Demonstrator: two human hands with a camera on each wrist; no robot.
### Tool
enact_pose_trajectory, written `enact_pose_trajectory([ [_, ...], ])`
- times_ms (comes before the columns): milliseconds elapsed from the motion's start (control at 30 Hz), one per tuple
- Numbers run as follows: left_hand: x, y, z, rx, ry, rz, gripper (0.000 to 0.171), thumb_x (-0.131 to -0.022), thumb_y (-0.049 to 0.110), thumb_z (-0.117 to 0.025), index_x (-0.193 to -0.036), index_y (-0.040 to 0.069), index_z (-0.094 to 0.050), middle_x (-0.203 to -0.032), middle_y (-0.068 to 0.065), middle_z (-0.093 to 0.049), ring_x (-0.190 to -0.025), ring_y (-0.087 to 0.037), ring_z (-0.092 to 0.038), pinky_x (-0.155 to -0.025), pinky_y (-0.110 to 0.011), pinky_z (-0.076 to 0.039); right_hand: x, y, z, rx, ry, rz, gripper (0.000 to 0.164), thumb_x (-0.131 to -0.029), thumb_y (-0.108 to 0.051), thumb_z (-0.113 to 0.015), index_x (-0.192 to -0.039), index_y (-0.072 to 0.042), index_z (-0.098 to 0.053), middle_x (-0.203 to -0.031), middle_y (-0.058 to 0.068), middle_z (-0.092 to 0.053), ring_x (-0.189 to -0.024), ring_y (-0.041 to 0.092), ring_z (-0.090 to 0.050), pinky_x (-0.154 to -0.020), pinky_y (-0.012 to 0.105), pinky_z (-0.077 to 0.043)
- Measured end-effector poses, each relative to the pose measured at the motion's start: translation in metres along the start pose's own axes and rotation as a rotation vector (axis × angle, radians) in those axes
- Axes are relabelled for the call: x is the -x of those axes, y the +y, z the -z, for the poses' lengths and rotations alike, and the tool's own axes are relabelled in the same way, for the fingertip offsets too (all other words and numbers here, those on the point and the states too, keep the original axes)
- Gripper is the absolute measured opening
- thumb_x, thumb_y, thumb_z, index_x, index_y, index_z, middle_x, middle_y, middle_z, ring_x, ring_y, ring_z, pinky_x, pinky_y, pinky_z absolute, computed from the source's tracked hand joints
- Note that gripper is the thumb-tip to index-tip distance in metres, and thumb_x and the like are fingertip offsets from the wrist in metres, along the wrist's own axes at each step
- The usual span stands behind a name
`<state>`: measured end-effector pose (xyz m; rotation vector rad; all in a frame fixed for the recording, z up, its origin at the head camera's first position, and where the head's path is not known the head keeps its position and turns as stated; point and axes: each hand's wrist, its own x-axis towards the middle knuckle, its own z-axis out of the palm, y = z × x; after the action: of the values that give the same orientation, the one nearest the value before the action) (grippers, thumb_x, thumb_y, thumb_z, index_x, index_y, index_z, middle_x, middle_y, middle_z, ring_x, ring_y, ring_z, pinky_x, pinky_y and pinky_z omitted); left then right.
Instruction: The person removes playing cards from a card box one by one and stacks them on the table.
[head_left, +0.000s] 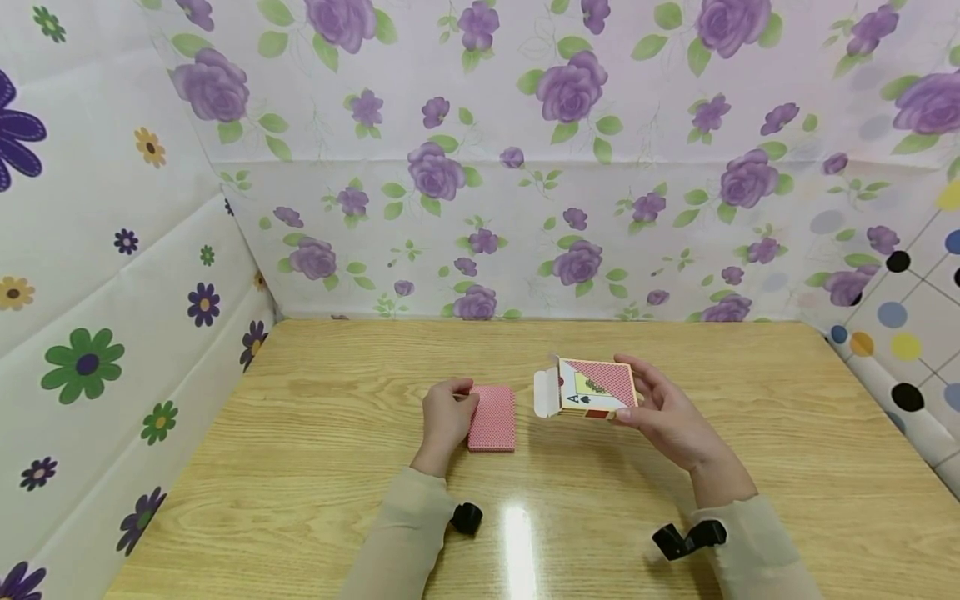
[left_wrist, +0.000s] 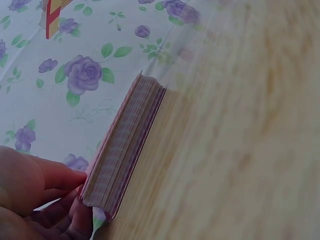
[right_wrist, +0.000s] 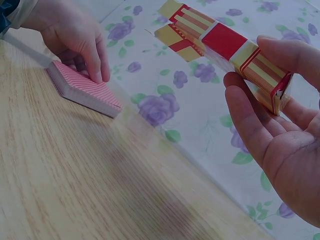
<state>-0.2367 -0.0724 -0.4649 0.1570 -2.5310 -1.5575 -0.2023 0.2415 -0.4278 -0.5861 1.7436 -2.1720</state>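
Observation:
A squared deck of playing cards (head_left: 495, 421) with red patterned backs lies face down on the wooden table. At its left far corner my left hand (head_left: 447, 419) pinches it; the left wrist view shows fingertips (left_wrist: 75, 176) against the stack's end. My right hand (head_left: 678, 429) holds the card box (head_left: 597, 386) above the table, to the right of the deck, with thumb and fingers round its right end. The box shows an ace of spades design, and its white-lined end flap (head_left: 547, 393) stands open toward the deck. What is inside the box is hidden.
The wooden table (head_left: 315, 433) ends at a wall covered in purple flowered cloth (head_left: 480, 208). Cloth with larger flowers (head_left: 120, 333) hangs on the left, dotted cloth (head_left: 900, 325) on the right. A black wrist mount (head_left: 690, 537) sits at the right cuff.

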Motion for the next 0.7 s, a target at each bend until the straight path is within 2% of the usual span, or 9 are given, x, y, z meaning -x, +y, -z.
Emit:
enact_pose_trajectory([
  [700,0.0018,0.0012,0.0007,-0.027,-0.027,-0.019,0.023,-0.086,0.007,-0.066,-0.107,-0.002,-0.07,-0.102,-0.015,-0.069,-0.092,-0.025,-0.067,-0.075,-0.036,-0.057,0.0001,-0.0002,0.0002,0.001,-0.009,0.01,0.072,-0.09,0.01,-0.052,-0.149,-0.013,-0.018,-0.135,0.002,-0.044,-0.112,0.014,-0.057,-0.087,0.031,-0.053],
])
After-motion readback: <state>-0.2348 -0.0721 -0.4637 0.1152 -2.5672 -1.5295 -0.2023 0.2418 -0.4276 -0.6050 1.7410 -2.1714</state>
